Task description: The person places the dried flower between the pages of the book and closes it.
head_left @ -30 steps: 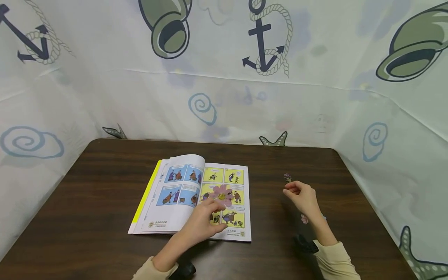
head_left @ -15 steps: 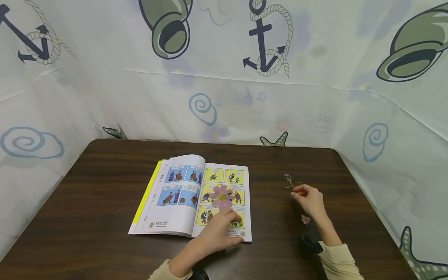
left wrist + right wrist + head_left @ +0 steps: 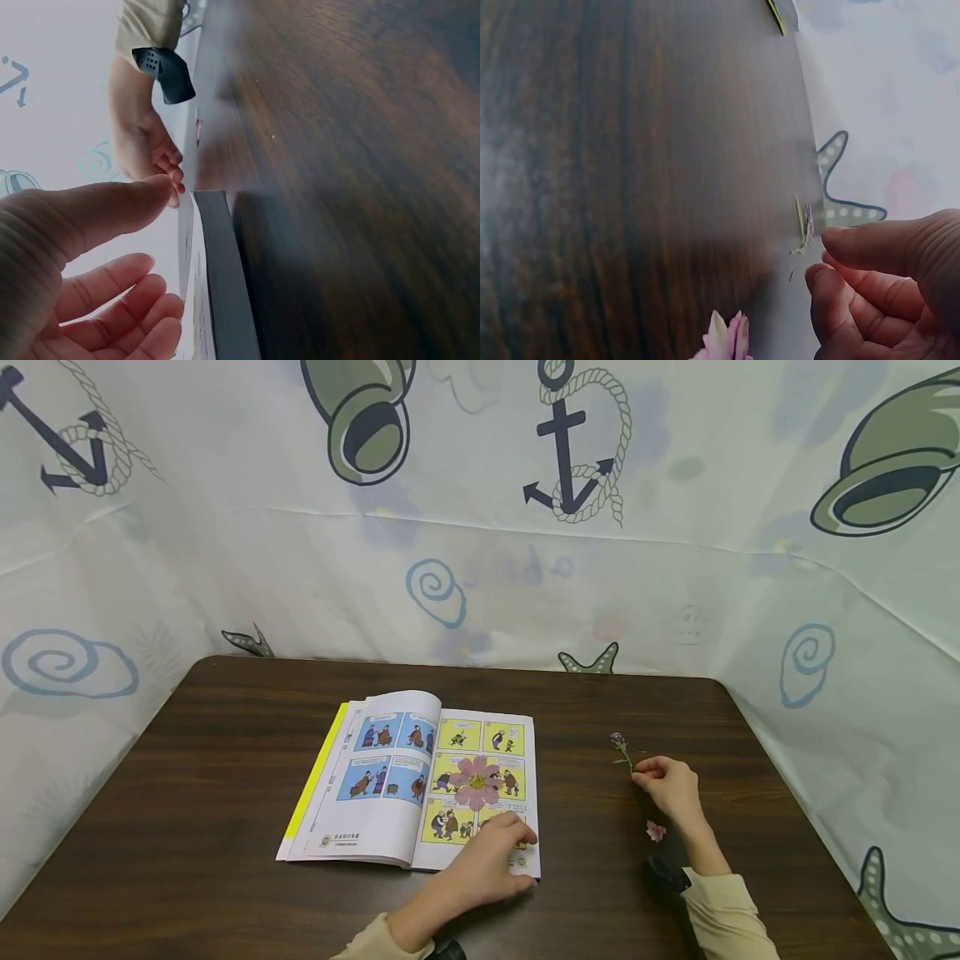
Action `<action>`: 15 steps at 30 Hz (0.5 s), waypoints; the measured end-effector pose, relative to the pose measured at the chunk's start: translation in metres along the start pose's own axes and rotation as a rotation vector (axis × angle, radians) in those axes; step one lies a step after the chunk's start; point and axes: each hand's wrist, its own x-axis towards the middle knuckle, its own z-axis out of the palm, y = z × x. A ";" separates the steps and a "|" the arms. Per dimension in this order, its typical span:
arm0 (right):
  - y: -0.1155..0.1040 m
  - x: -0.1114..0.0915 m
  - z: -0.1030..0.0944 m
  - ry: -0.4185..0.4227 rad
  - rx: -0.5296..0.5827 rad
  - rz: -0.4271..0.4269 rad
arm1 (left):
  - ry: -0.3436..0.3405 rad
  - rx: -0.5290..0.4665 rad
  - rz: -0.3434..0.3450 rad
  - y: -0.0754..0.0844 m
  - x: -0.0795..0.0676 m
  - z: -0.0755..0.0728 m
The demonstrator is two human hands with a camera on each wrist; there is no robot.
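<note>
An open comic book lies on the table, with a large pink flower flat on its right page. My left hand is over that page's lower right corner; the left wrist view has thumb and fingers apart beside the book's edge, with nothing between them. Close to my right hand lies a thin-stemmed sprig with a small purple bloom. In the right wrist view a small gap shows between the sprig and my loosely curled fingertips. A smaller pink flower lies below that hand.
The dark wooden table has rounded far corners. A pale printed cloth hangs behind it and at both sides. A narrow green piece shows at the top of the right wrist view.
My left hand has slid right and nearer, from the pink flower to the page's lower corner. My right hand has drawn right, away from the sprig, which stays in place.
</note>
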 end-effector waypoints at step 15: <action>0.002 0.010 0.008 -0.029 -0.003 0.065 | -0.002 0.031 -0.046 -0.007 0.006 0.008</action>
